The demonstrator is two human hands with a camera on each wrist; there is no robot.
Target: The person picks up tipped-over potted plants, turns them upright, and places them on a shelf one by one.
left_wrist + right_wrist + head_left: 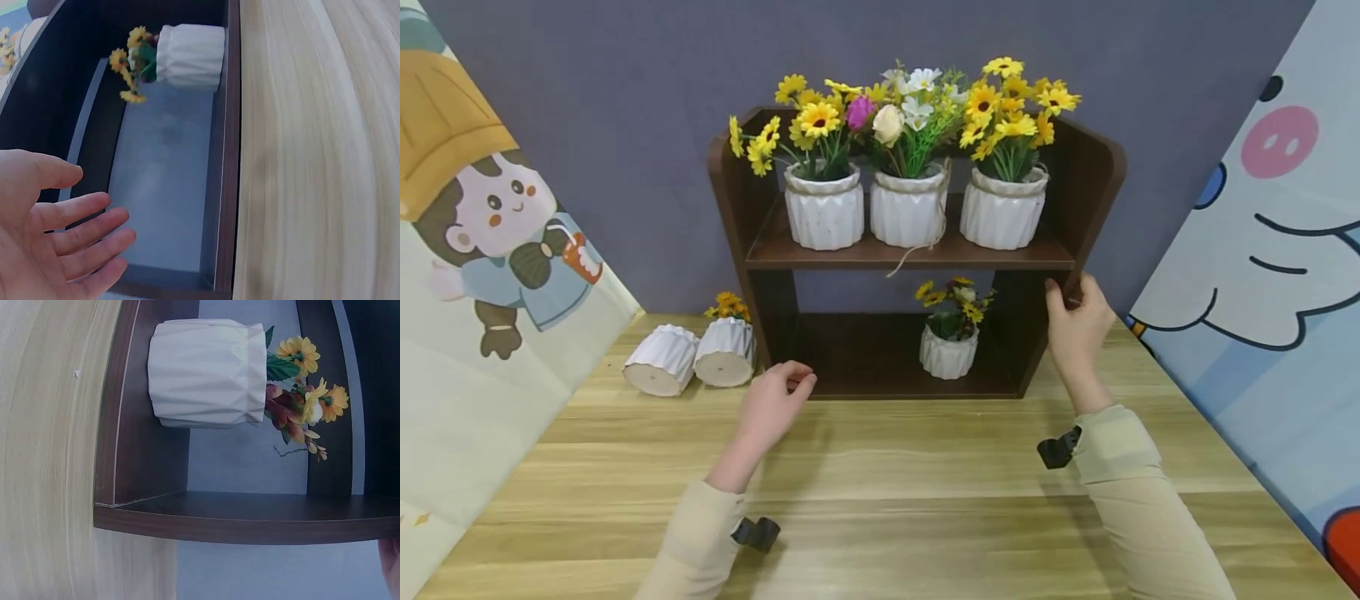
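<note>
A dark brown two-tier shelf (880, 257) stands on the table. My right hand (1081, 325) grips its right side panel, thumb at the front edge and fingers on the outer side. Only a bit of that hand (390, 565) shows in the right wrist view. My left hand (775, 402) is held before the lower left corner, fingers relaxed; in the left wrist view the hand (69, 231) holds nothing. On the lower tier, right of centre, sits a small white flowerpot (949, 353) with yellow flowers. The upper tier bears a left pot (825, 210), a middle pot (906, 208) and a right pot (1003, 210).
Left of the shelf, two white pots, one at the outside (662, 360) and one with orange flowers (726, 352), lie tipped on the wood-grain table (880, 500). A grey wall (625, 125) rises behind, with cartoon-printed panels on both sides.
</note>
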